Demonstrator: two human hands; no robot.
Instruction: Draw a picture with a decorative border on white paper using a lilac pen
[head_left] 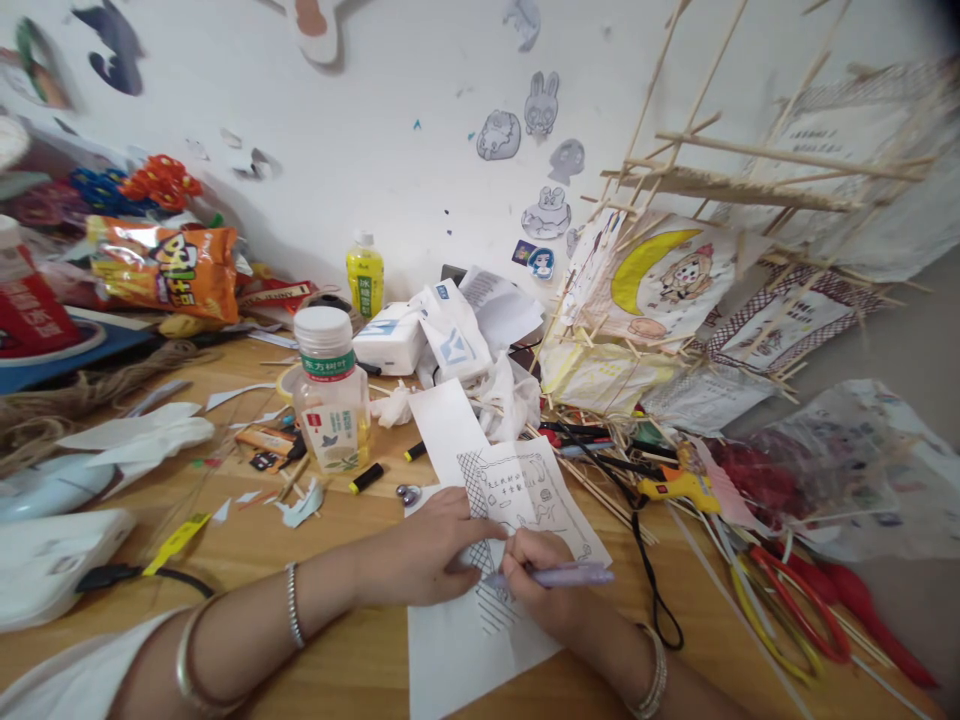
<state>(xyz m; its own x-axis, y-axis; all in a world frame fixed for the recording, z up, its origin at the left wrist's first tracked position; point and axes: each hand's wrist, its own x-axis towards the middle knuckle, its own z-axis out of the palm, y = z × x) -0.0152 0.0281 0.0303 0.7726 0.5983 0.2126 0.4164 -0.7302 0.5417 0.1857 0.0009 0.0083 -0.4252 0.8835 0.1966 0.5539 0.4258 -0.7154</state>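
Observation:
My right hand (pixel 546 592) grips a pale purple pen (pixel 576 575); the tip is hidden behind the fingers. Beneath both hands lies a long white sheet of paper (pixel 457 665) with a band of crosshatched lines and, lower down, slanted strokes. My left hand (pixel 429 548) rests on this sheet, fingers stretched out and holding nothing. Partly under or against the sheet is a drawn page (pixel 574 475) with a wavy border, handwriting and small doodles. Just beyond my left hand, a small pair of shiny round objects (pixel 409 494) sits on the table.
Left of the paper stand a clear bottle (pixel 334 400), a black marker cap (pixel 366 478) and paper scraps. Tissue packs (pixel 390 335) lie behind. At right rise a wooden stick frame with a moon drawing (pixel 660 275), a yellow glue gun (pixel 682 490) and red-handled scissors (pixel 802 600).

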